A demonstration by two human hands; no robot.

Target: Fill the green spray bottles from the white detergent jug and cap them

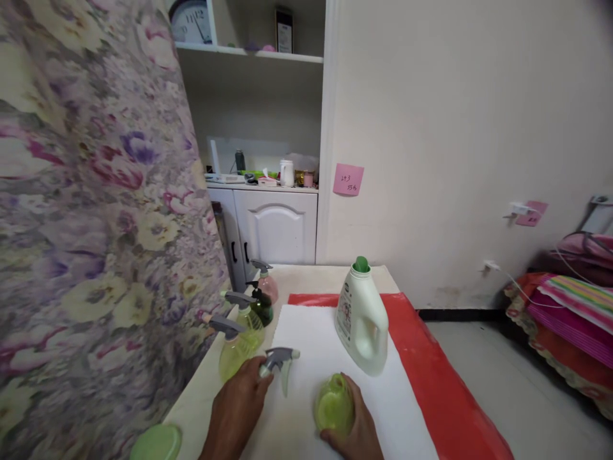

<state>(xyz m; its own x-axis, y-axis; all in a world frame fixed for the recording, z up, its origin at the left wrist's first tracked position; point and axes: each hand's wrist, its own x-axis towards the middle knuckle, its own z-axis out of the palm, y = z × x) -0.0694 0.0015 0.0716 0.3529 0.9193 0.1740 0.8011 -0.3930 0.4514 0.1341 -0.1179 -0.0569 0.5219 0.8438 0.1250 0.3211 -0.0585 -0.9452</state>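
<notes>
Spray head (pixel 280 355) was pinched by L hand (pixel 242 401), in front & left of jug (pixel 353 314). Green btl (pixel 332 409), neck uncapped, was clasped round its side by R hand (pixel 360 427), in front of jug. White sheet (pixel 306 332) was spread under jug.

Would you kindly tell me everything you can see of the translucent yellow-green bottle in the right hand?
The translucent yellow-green bottle, seemingly plastic, has a rounded body and a narrow, uncapped neck. It looks roughly upright over the flat white sheet; whether its base touches is unclear. The bare right hand curls around its right side. Any liquid inside is hard to make out.
</notes>
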